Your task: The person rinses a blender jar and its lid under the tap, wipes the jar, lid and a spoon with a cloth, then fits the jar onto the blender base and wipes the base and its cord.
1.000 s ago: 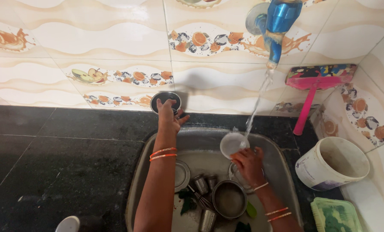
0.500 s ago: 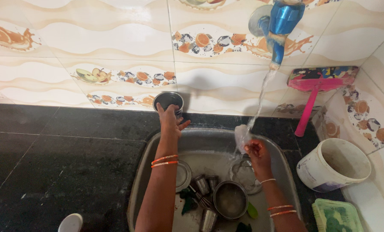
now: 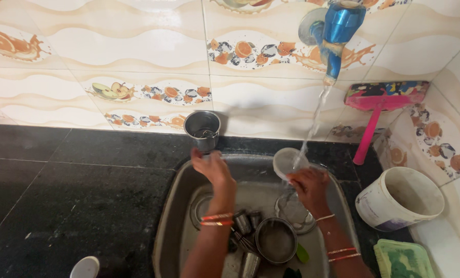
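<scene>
A steel tumbler (image 3: 202, 130) stands upright on the black counter against the tiled wall, behind the sink. My left hand (image 3: 212, 167) hovers over the sink's back rim just below it, fingers apart and holding nothing. My right hand (image 3: 308, 186) holds a small white lid (image 3: 287, 163) under the stream of water falling from the blue tap (image 3: 335, 32). In the steel sink (image 3: 169, 216) lie a round steel bowl (image 3: 275, 239), small steel cups (image 3: 241, 221), a whisk and a glass lid (image 3: 293, 211).
A pink scrub brush (image 3: 374, 105) leans in the right corner. A white bucket (image 3: 397, 198) and a green plastic box (image 3: 402, 259) sit at the right of the sink. A white cap (image 3: 84, 267) rests at the counter's near edge. Black counter (image 3: 70, 190) stretches left.
My left hand let go of the steel tumbler on the counter and drew back toward the sink. My right hand turned the white lid face-up under the water.
</scene>
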